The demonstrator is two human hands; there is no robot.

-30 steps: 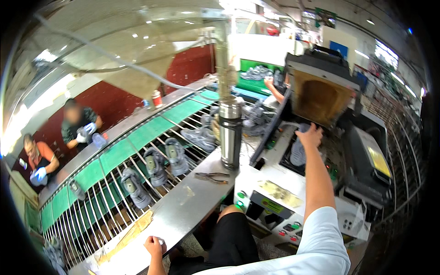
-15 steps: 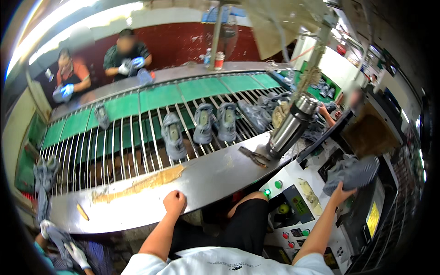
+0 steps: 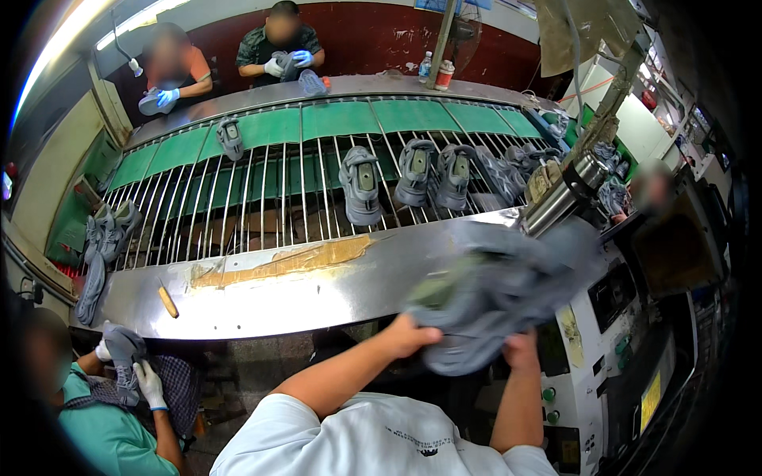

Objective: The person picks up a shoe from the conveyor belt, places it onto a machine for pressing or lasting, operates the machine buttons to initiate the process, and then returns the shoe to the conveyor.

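Note:
Grey sneakers, blurred by motion, are in front of me over the steel counter's near edge; they look like two, overlapping. My left hand (image 3: 407, 336) grips the nearer sneaker (image 3: 464, 321) at its end, thumb on top, with a greenish lining showing inside its opening. On the right, my right hand (image 3: 521, 351) is closed at the lower side of the farther sneaker (image 3: 559, 266), its fingers partly hidden beneath. Beyond, on the bar rack, stand more grey sneakers (image 3: 361, 186) with their openings up.
A steel counter (image 3: 262, 305) carries brown tape and a yellow-handled tool (image 3: 168, 302). Behind it runs the bar rack with green sheets (image 3: 337, 119). A steel thermos (image 3: 559, 198) and a white machine (image 3: 591, 349) are at right. Gloved co-workers handle shoes at far left and near left.
My right hand has brought a sneaker leftward from the machine. My left hand, a fist at the counter edge before, now grips a sneaker. The view has turned left.

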